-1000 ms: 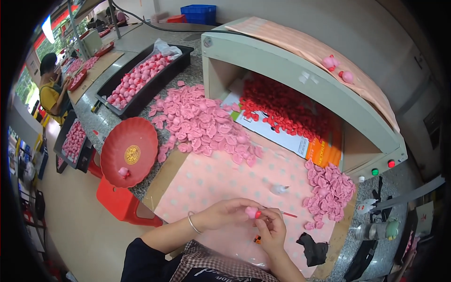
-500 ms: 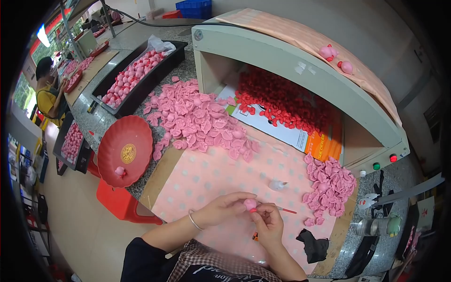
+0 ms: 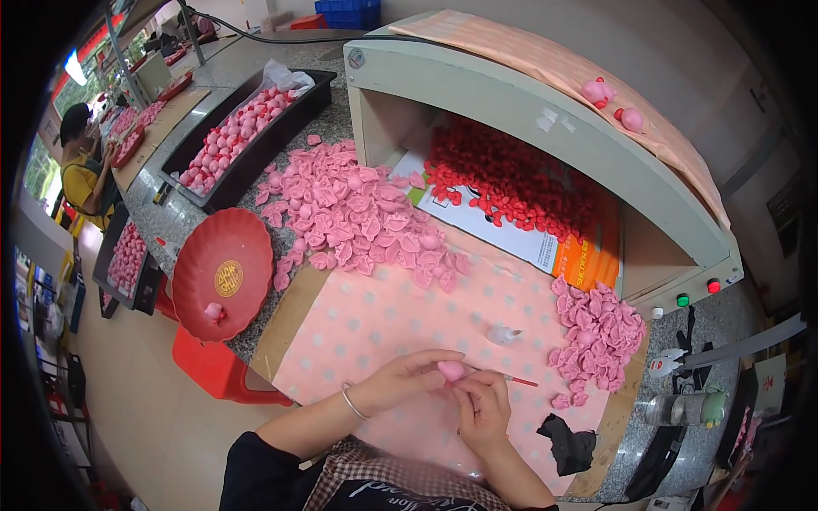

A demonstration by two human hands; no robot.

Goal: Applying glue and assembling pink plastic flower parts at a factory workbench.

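My left hand [image 3: 400, 380], with a bracelet on its wrist, pinches a small pink piece [image 3: 451, 370] above a pink dotted mat [image 3: 383, 319]. My right hand [image 3: 483, 407] sits right beside it and holds a thin red-tipped stick [image 3: 515, 380] that points right, its near end at the pink piece. A large heap of pink pieces [image 3: 354, 217] lies beyond the mat at the left. A smaller heap of pink pieces [image 3: 596, 328] lies to the right of my hands.
A red shell-shaped dish [image 3: 223, 272] holding one pink figure hangs over the table's left edge. A grey hooded box [image 3: 545, 111] shelters red pieces [image 3: 511, 179]. A black tray [image 3: 239, 140] of pink figures, a small clear bottle [image 3: 503, 335], a black cloth [image 3: 569, 444]. A person [image 3: 85, 166] works far left.
My hands stay together on the pink piece with small finger shifts. The view has tilted a little, so the table sits slightly higher in the picture.
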